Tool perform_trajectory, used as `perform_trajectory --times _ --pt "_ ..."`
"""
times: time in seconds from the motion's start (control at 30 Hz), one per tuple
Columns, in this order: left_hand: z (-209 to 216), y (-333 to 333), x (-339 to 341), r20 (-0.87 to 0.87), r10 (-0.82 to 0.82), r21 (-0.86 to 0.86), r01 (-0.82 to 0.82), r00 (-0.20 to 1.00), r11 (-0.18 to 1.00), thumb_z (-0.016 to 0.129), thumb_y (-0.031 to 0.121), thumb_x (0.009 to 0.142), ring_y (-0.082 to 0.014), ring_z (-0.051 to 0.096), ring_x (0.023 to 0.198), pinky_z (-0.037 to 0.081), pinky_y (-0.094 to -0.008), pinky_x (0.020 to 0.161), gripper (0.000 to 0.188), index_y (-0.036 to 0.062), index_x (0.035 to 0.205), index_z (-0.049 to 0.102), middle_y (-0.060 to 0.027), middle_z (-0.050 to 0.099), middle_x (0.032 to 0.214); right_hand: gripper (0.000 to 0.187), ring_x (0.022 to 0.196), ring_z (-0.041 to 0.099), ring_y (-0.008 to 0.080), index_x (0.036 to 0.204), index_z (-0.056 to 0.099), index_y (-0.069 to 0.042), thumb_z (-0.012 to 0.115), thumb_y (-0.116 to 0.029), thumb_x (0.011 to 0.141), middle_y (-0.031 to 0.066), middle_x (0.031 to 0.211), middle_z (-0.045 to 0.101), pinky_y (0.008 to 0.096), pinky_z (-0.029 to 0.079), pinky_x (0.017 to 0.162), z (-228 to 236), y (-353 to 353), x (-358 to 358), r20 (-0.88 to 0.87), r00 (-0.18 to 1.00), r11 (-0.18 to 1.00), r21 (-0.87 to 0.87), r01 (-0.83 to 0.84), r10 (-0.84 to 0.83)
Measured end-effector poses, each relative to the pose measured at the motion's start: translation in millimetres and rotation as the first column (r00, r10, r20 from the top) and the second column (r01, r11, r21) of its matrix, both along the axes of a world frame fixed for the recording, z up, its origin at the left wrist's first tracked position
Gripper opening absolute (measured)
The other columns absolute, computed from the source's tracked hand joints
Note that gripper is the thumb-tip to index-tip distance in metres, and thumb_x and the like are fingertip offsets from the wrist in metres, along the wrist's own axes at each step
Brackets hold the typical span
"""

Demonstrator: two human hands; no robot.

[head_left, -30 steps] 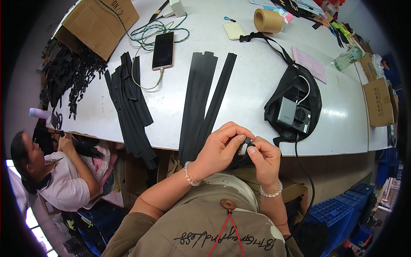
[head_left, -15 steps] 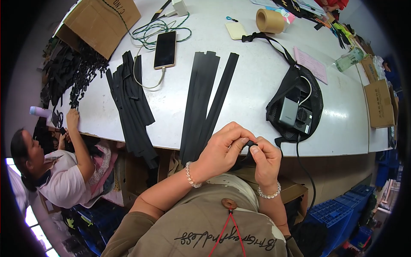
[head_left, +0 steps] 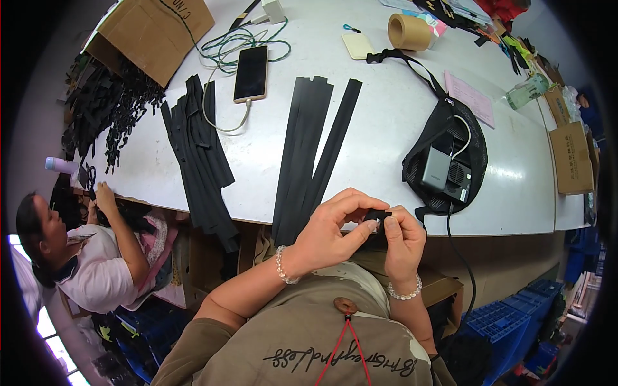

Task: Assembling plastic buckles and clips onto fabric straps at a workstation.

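Note:
Just off the table's front edge, my left hand [head_left: 331,233] and my right hand [head_left: 403,243] meet over a black strip [head_left: 378,217]. Thumb and fingers of each hand pinch it, and a small pale spot shows on it by the left thumb. The lower part of the strip is hard to make out against the dark below. On the table to the left of my hands lie a neat stack of flat black strips [head_left: 301,145] and a narrower black strip [head_left: 337,132] beside it. Farther left is a looser pile of black strips [head_left: 201,151].
A phone [head_left: 250,74] on a cable lies at the back. To the right sits a black mesh bag [head_left: 473,138] with a grey device [head_left: 436,168]. At far left, a person [head_left: 106,257] handles small black parts near a cardboard box [head_left: 151,38]. Tape roll [head_left: 409,32] behind.
My fingers have shifted on the black strip; more of it shows, and the left fingers are more spread. The person at left has drawn a hand down from the hanging black parts.

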State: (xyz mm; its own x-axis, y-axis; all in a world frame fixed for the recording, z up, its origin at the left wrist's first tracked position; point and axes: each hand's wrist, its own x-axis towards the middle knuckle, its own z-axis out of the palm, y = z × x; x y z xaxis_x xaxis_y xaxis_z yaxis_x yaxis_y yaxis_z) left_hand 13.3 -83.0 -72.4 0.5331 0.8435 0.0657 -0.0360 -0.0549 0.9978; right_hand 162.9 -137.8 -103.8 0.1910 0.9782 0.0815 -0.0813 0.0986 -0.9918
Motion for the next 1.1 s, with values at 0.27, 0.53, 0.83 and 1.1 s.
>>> perform_trajectory --times 0.27,0.53,0.83,1.1 --pt "-6.1 -5.2 -0.9 0.082 0.014 -0.135 -0.003 0.997 0.991 0.059 -0.004 0.080 -0.0058 0.049 0.080 0.044 -0.0203 0.073 0.028 -0.0005 0.108 0.059 -0.0025 0.056 0.095 0.009 0.065 0.038 0.0040 0.079 0.053 0.002 0.054 -0.002 0.087 -0.0013 0.073 0.048 0.0186 0.032 0.057 7.0 -5.7 2.3 0.017 1.000 1.000 -0.001 -0.007 0.007" --pt "-0.9 -5.6 -0.2 0.024 -0.010 -0.051 0.012 1.000 0.999 0.060 -0.003 0.080 -0.0055 0.050 0.076 0.045 -0.0199 0.068 0.023 -0.0009 0.102 0.062 -0.0034 0.057 0.091 0.007 0.061 0.037 0.0027 0.078 0.053 0.003 0.056 0.002 0.085 -0.0017 0.071 0.048 0.0174 0.031 0.052 13.7 -12.7 -3.6 0.041 0.997 0.996 -0.053 0.071 -0.069" --pt "-4.0 -9.4 -5.5 0.020 -0.064 -0.126 0.066 0.998 0.990 0.061 -0.002 0.080 -0.0030 0.049 0.069 0.043 -0.0177 0.060 0.018 -0.0016 0.098 0.063 -0.0010 0.057 0.080 0.007 0.060 0.036 0.0022 0.077 0.054 0.003 0.056 0.003 0.084 -0.0025 0.069 0.047 0.0177 0.029 0.051 4.5 -21.2 -8.8 -0.018 0.992 0.992 -0.024 0.126 -0.126" --pt "-12.1 -20.8 -5.3 -0.011 -0.144 -0.283 0.135 0.990 0.950 0.063 0.001 0.081 -0.0008 0.049 0.070 0.041 -0.0162 0.059 0.017 -0.0016 0.099 0.063 0.0015 0.056 0.077 0.008 0.055 0.034 -0.0002 0.079 0.056 0.001 0.056 -0.002 0.086 -0.0060 0.066 0.047 0.0167 0.026 0.047 -6.4 -37.4 0.1 -0.097 0.994 0.993 -0.113 0.042 -0.053"
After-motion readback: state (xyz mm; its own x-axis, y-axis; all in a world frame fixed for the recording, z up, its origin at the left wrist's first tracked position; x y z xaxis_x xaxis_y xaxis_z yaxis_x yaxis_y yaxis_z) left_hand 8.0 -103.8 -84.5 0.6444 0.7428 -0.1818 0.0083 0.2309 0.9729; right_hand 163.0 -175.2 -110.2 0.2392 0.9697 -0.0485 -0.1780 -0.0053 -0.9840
